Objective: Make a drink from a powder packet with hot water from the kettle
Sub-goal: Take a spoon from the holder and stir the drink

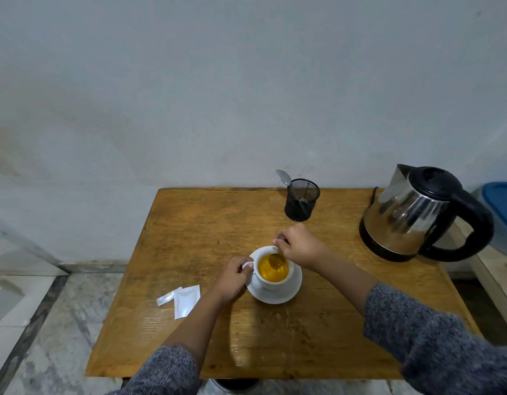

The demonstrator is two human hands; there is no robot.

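Note:
A white cup full of orange-yellow liquid stands on a white saucer in the middle of the wooden table. My left hand pinches the cup's handle on its left side. My right hand is above the cup's far rim and grips a spoon whose bowl dips into the liquid. The torn white powder packet lies flat on the table to the left of the cup, with its torn-off strip beside it. The steel kettle with a black handle and lid stands at the table's far right.
A black mesh holder with another spoon in it stands at the table's back edge near the wall. A blue-lidded container sits beyond the table's right side. Tiled floor lies to the left, below the table.

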